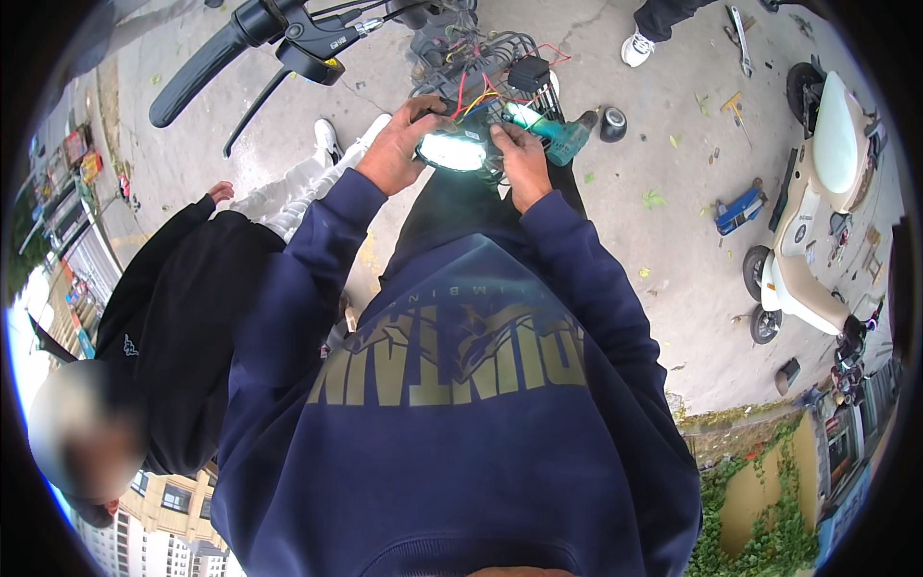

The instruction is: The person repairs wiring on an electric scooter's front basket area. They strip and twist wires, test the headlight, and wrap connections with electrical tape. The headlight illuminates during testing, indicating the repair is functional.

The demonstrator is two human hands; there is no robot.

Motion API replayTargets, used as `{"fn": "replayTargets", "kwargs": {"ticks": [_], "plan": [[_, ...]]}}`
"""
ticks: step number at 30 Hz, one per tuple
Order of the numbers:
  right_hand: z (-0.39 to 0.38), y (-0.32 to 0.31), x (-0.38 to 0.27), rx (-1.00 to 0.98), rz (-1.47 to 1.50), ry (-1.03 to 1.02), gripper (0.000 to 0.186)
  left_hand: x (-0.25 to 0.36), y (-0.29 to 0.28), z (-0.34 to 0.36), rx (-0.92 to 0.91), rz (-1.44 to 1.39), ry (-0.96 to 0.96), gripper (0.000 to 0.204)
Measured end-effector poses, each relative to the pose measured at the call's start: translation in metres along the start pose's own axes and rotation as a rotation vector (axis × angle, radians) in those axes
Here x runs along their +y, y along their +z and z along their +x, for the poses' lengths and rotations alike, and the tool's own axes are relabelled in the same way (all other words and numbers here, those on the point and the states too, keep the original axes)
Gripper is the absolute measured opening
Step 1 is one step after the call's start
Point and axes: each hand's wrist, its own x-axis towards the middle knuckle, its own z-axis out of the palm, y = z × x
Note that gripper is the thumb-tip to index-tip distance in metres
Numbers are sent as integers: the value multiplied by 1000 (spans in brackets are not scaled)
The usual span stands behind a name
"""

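A headlight [454, 152] glows bright white in front of me, at the top middle. My left hand [399, 144] grips its left side, thumb along the top. My right hand [524, 163] is closed at its right edge, with the thumb pressed on the back of the housing; its other fingers are partly hidden. Red, yellow and blue wires [478, 99] run from behind the lamp into a tangled wiring bundle [461, 53]. Just beyond my right hand is a green power drill [567, 139].
A handlebar grip [197, 77] with a brake lever [255, 113] juts in at upper left. A person in black [187, 317] is close on my left; another person's shoe [636, 48] shows ahead. Rightward are a wrench [740, 43], hammer [736, 111], blue tool [740, 210] and cream scooter [803, 231].
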Motion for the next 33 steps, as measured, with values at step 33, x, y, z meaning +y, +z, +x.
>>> {"fn": "replayTargets", "kwargs": {"ticks": [33], "plan": [[19,-31,19,38,-581,-423,27,-15,3,-2,57,-312,-88,60]]}}
